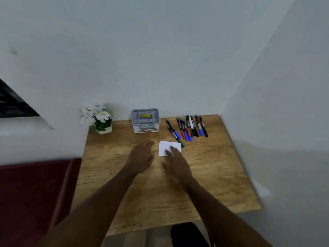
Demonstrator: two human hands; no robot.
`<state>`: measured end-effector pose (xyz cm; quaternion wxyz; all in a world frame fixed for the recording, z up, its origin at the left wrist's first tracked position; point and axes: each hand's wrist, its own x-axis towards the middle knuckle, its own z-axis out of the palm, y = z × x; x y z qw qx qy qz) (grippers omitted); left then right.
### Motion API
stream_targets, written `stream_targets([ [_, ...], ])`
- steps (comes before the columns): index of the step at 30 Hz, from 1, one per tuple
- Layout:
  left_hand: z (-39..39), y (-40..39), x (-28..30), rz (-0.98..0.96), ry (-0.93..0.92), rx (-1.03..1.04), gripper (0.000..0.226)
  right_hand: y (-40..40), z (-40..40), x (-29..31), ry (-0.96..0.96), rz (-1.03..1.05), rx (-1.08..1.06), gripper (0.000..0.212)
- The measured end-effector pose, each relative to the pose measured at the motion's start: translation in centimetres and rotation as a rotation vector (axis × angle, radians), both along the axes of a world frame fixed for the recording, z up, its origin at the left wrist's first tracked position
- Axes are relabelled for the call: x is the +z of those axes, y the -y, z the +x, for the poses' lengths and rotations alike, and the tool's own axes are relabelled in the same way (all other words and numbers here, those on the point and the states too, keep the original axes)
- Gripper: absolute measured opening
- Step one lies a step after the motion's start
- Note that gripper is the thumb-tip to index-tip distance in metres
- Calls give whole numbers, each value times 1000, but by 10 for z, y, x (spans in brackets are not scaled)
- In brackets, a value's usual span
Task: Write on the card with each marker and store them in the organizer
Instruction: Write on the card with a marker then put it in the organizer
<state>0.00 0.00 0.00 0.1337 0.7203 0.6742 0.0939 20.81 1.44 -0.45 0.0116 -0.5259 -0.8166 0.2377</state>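
A blank white card (pixel 166 146) lies flat on the wooden table (pixel 213 175). My right hand (pixel 177 164) is spread open, its fingertips resting on the card's near edge. My left hand (pixel 141 157) hovers open just left of the card, holding nothing. Several markers (pixel 188 127) with blue, red, green and black caps lie in a loose row behind and to the right of the card; one green-capped marker (pixel 175 137) touches the card's far right corner. A grey plastic organizer (pixel 145 120) with open compartments stands at the back of the table against the wall.
A small pot of white flowers (pixel 99 120) stands at the table's back left corner. White walls close in behind and on the right. A dark red surface (pixel 35 193) lies left of the table, and a black object (pixel 188 234) sits below its front edge.
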Motion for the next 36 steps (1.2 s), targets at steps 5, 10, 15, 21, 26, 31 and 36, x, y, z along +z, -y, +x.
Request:
stream_targets([
  [5, 14, -18, -28, -52, 84, -93, 43, -33, 16, -23, -35, 13, 249, 60],
  [10, 1, -26, -54, 20, 63, -115, 38, -68, 16, -37, -199, 135, 233, 32],
  [15, -4, -25, -71, 168, 71, -162, 44, -103, 27, -66, -306, 417, -35, 22],
  [21, -4, -14, -85, 328, -4, -202, 43, -111, 37, -95, -322, 551, 9, 12],
  [26, 6, -1, -75, 389, -77, -234, 42, -107, 52, -86, -263, 532, 51, 16],
  [31, 18, 10, -71, 413, -180, -173, 43, -95, 47, -83, 59, 568, 52, 48],
  [36, 17, 17, -68, 432, -109, -111, 42, -85, 53, -66, -29, 502, 56, 34],
])
